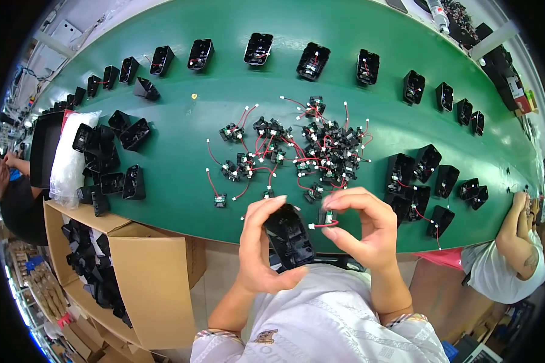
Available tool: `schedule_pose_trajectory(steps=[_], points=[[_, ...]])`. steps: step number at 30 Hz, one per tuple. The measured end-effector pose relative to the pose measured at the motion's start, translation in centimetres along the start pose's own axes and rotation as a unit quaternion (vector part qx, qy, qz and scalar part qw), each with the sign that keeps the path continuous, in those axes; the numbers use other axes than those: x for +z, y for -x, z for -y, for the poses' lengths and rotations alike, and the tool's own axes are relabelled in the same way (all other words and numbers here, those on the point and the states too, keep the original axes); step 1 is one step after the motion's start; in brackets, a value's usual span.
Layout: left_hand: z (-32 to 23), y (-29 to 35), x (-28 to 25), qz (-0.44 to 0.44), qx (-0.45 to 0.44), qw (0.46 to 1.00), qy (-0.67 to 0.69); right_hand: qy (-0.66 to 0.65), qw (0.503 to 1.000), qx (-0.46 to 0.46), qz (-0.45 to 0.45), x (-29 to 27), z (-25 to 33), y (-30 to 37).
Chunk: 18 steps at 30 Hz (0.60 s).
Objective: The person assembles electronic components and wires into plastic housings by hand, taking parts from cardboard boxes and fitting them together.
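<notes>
My left hand [255, 245] is wrapped round an open black plastic housing [289, 236], its hollow side facing up, just off the table's near edge. To its right, my right hand [369, 227] pinches a small black part with a green board [327, 216] between thumb and fingers. From that part a short red wire leads to a white plug, which points toward the housing but stays apart from it. Beyond both hands lies a loose pile of similar wired parts [333, 148] on the green table [181, 124].
Black housings [260, 49] stand in a curved row along the far side. More housings cluster at left [103, 151] and right [427, 163], beside a clear plastic bag [72, 160]. A cardboard box [154, 290] of black parts stands lower left. People sit at both ends [508, 266].
</notes>
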<state>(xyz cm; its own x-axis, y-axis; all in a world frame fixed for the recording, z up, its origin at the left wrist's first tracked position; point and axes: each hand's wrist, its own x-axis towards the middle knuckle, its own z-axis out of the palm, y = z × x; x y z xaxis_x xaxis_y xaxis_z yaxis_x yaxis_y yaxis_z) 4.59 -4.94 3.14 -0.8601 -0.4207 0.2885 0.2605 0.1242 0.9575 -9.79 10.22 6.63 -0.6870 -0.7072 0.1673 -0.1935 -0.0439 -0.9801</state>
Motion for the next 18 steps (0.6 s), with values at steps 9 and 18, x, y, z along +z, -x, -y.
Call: schedule_pose_trajectory(steps=[9, 18], points=[[0.1, -0.5, 1.2, 0.084, 0.025, 0.995, -0.054, -0.116, 0.984, 0.103, 0.085, -1.4, -0.3, 1.2], [-0.4, -1.3, 2.5, 0.009, 0.044, 0.967, -0.250, -0.112, 0.978, 0.165, 0.057, -1.4, -0.3, 1.4]])
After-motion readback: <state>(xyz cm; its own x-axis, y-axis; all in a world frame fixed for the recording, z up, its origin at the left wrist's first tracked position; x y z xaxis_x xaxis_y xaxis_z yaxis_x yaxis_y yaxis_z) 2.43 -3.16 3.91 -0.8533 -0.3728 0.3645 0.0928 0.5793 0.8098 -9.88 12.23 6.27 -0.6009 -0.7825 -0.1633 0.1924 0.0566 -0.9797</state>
